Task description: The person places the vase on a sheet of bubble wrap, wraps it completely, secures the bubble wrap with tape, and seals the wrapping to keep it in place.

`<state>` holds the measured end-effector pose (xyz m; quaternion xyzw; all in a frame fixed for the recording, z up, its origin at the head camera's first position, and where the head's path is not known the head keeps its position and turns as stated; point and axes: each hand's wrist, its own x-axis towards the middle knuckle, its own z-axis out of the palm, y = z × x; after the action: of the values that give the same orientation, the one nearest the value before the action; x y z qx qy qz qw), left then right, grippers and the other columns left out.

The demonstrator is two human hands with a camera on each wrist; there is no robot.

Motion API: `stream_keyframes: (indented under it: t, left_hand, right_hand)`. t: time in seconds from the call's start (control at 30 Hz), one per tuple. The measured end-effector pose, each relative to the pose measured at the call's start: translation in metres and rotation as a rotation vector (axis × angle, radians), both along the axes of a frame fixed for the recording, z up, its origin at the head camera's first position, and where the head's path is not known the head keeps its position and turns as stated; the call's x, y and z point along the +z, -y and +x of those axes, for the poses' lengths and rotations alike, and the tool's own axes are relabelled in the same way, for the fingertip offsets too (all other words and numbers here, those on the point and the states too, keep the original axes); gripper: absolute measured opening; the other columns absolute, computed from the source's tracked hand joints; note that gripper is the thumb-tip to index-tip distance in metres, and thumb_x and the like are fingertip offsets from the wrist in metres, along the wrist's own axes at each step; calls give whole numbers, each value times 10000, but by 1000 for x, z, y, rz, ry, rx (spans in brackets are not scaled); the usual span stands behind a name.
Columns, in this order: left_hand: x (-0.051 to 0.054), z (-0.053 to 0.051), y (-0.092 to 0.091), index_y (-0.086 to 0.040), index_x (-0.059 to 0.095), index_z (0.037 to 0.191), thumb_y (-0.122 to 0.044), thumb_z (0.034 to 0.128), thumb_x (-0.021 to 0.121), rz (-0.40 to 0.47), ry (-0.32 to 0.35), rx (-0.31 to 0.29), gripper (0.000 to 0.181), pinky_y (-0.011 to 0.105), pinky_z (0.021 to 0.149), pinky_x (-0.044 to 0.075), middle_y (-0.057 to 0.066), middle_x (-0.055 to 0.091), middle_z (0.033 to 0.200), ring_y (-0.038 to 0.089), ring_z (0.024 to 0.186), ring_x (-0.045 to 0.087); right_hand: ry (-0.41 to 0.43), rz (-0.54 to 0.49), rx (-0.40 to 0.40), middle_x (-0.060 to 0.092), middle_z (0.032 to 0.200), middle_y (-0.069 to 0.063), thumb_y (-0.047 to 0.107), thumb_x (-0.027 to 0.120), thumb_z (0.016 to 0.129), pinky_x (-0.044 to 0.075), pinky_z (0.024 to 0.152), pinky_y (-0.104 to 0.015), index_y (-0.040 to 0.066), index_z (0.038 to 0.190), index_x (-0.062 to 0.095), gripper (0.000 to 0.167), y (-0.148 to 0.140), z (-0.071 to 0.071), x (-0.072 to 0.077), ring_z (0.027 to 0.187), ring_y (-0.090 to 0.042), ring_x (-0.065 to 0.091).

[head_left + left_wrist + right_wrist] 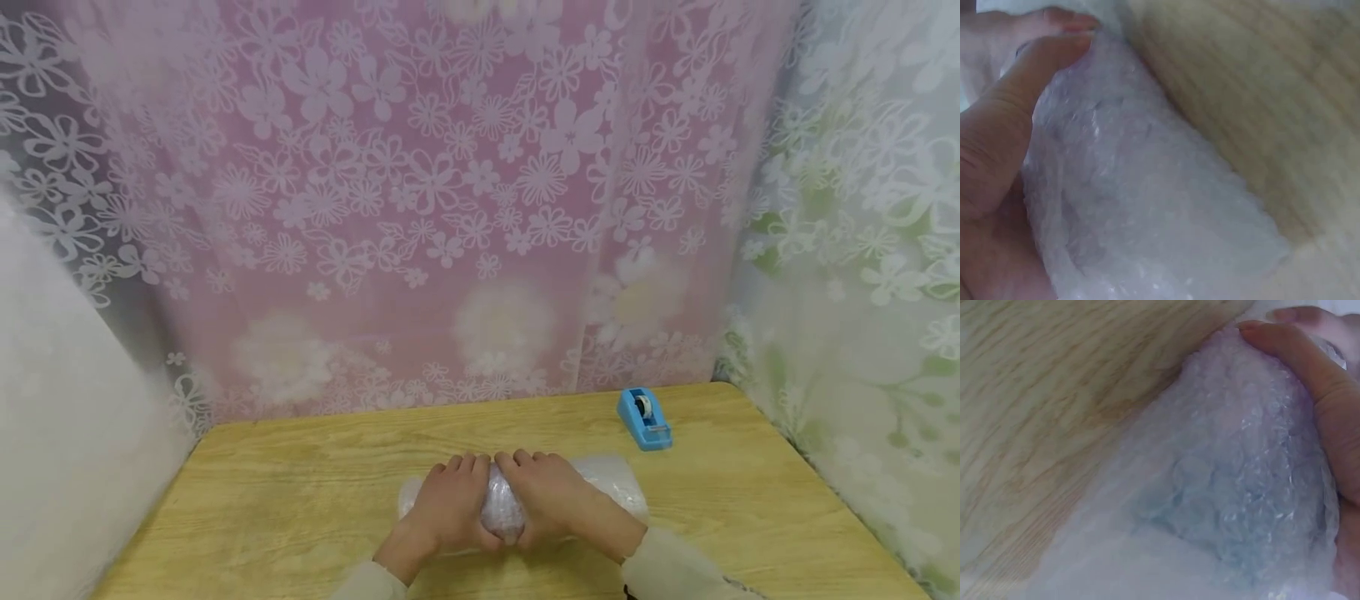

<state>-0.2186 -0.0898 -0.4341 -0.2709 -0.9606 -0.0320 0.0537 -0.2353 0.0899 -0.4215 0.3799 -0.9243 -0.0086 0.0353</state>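
The left hand [456, 502] and right hand [546, 496] are clamped side by side on the bubble wrap [502, 504], at the lower centre of the frame, its ends showing past both. The surface [285, 492] runs wide to its slanting left edge. At right, the dispenser [645, 421] stands near the back edge, just beyond the wrap.

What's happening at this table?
A person's left hand and right hand grip a bubble-wrapped bundle on the wooden table, side by side with thumbs close together. The wrap extends past both hands. What's inside can't be made out. A blue tape dispenser sits farther back to the right, untouched.
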Motion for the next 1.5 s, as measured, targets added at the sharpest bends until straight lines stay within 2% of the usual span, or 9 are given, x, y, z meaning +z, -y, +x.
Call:
stream_keyframes:
  t: [0.17,0.33,0.5,0.6,0.77,1.0,1.13,1.27,1.5]
  left_hand:
    - [-5,3,1,-52,456,1289,-676,637,708,-32,-93,-8,937,419,820,490,79,573,1137,248,1028,568]
    - [-10,2,2,-71,422,1344,-755,590,698,18,-80,-41,1054,422,825,488,59,572,1169,229,1022,571]
    - [-12,4,3,-86,408,1357,-801,577,664,70,-43,-59,1089,412,803,487,45,567,1168,207,995,573]
    - [-13,7,2,-88,415,1348,-815,581,642,66,-83,-70,1081,408,807,485,36,559,1169,199,1006,565]
    - [-10,12,-2,-62,453,1295,-788,603,641,-9,-195,-80,1020,391,808,494,40,575,1118,195,987,570]
    - [-4,22,-12,-21,509,1206,-746,591,673,-80,-243,-8,965,349,703,505,53,612,985,196,852,603]
    - [-11,17,-11,-50,502,1187,-732,584,688,-23,-203,-4,929,367,714,498,31,590,984,192,859,585]
    - [-18,11,-6,-75,475,1221,-710,594,698,69,-130,-24,919,386,769,494,11,574,1025,183,898,569]
    - [-20,7,-2,-77,438,1259,-716,552,753,155,-42,-61,1003,338,801,494,18,546,1054,160,919,554]
  right_hand:
    - [63,13,-3,572,1091,-79,564,810,596,515,745,-393,48,1337,434,978,1,-4,2,891,-224,587]
    - [199,16,7,577,1105,-53,556,816,597,507,772,-360,55,1366,407,1005,-1,-9,5,905,-170,584]
    - [354,-28,41,560,988,55,517,836,571,499,729,-323,108,1278,449,905,-6,-12,12,836,-85,552]
    - [437,-47,49,540,947,85,491,853,559,494,716,-306,133,1223,454,853,-8,-14,16,812,-61,535]
    - [457,-27,46,534,925,80,474,855,567,490,718,-288,123,1219,450,844,-7,-17,16,795,-60,533]
    - [471,-3,25,531,879,86,459,857,569,486,700,-270,128,1176,468,794,-2,-15,17,753,-56,531]
    - [556,-67,68,517,889,107,406,864,576,475,726,-241,155,1120,460,723,-5,-20,14,776,-44,530]
    - [643,-125,132,504,931,126,388,874,582,463,761,-221,203,1105,457,694,-9,-27,10,818,-35,530]
    - [692,-165,130,495,970,125,394,874,581,461,765,-227,225,1124,453,707,-12,-32,10,843,-39,526]
